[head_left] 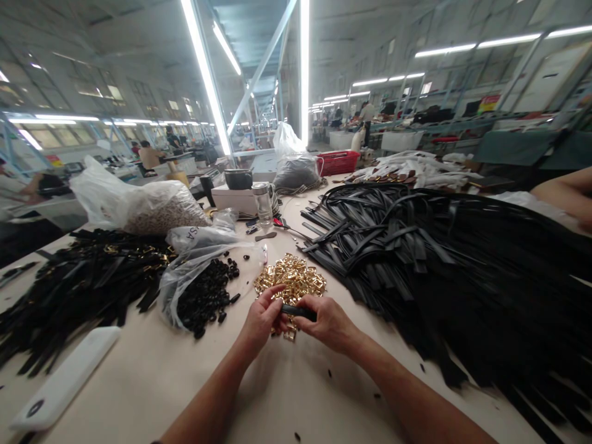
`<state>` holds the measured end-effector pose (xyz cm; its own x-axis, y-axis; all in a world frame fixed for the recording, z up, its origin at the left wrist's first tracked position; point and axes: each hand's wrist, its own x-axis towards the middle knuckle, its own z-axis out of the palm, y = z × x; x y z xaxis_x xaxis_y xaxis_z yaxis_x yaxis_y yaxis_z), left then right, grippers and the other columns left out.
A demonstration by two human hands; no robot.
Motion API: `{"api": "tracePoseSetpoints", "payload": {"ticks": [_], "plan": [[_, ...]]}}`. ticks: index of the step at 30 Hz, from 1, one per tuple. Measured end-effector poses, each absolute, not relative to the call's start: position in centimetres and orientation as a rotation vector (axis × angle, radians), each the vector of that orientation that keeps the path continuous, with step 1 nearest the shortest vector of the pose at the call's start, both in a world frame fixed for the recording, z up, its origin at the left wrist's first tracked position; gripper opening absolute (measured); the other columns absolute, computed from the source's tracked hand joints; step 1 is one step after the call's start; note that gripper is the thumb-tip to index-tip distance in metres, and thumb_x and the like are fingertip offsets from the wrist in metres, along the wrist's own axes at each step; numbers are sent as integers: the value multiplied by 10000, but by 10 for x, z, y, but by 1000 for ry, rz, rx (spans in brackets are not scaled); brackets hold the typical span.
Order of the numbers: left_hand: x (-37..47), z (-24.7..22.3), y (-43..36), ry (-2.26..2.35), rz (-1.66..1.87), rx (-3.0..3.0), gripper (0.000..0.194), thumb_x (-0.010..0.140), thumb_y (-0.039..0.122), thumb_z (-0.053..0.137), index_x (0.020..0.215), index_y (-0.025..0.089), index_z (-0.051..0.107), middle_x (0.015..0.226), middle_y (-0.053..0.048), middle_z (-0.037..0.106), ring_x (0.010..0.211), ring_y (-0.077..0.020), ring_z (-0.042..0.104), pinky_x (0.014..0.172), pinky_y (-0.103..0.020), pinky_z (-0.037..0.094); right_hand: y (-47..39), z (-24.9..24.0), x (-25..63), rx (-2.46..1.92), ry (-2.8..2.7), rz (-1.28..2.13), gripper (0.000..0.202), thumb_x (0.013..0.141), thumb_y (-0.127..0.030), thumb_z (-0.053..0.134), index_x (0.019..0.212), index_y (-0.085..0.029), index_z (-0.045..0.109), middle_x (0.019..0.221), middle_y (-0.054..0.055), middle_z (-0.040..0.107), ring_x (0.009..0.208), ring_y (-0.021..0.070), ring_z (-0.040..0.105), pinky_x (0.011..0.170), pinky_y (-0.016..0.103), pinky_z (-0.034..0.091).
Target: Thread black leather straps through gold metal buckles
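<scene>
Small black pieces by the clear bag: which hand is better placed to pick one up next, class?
Probably the left hand: it is nearer the small black pieces, and the right hand is farther across. Both hold a black strip.

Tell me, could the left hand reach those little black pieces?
Probably yes: only bare tabletop seems to lie between the left hand and the black pieces, though its fingers are on a black strip.

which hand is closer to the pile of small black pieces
Left. The left hand is just right of the pile of small black pieces; the right hand is farther right, at the black strip's other end.
</scene>
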<state>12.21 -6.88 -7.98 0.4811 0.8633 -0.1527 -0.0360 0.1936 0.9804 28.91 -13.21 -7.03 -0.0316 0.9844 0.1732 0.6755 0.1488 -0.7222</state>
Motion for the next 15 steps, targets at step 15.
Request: {"api": "tracePoseSetpoints", "payload": {"ticks": [15], "plan": [[124,-75,-72,868,796,1219,648,739,455,635,1274,129,469,517,49,577,380,-96,509,392,-182,373,-135,-67,290,-1663,-1780,546,98,765,-294,637,811,-222,686,708,-14,677,608,127,570,565,226,356]]}}
